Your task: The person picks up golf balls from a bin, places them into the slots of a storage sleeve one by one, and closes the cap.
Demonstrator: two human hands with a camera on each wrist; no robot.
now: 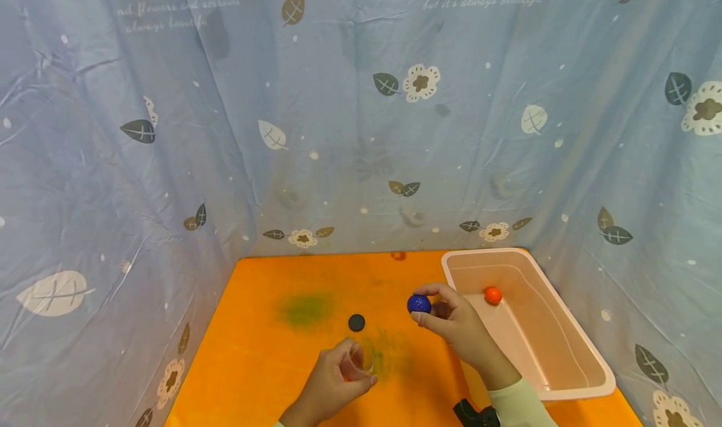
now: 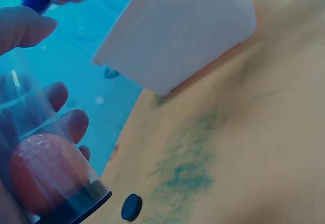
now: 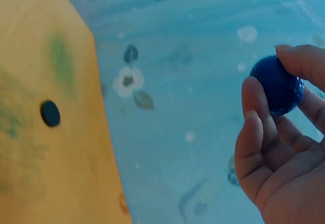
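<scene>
My left hand point(image 1: 333, 380) grips a clear tube point(image 2: 30, 107) with a black base. A reddish-orange ball point(image 2: 48, 173) sits at the bottom of the tube, by that base. In my right hand point(image 1: 459, 323), a dimpled blue ball point(image 1: 419, 305) is pinched between thumb and fingers, up and to the right of the tube in the head view. On the table beyond the left hand lies a round black cap point(image 1: 356, 322), which the right wrist view also shows.
A pale pink plastic bin point(image 1: 541, 352) stands at the right side of the orange table point(image 1: 254, 352), with an orange ball point(image 1: 493, 295) inside it. Blue curtain point(image 1: 361, 132) with leaf and flower prints encloses the back and both sides. Green smudges mark the tabletop.
</scene>
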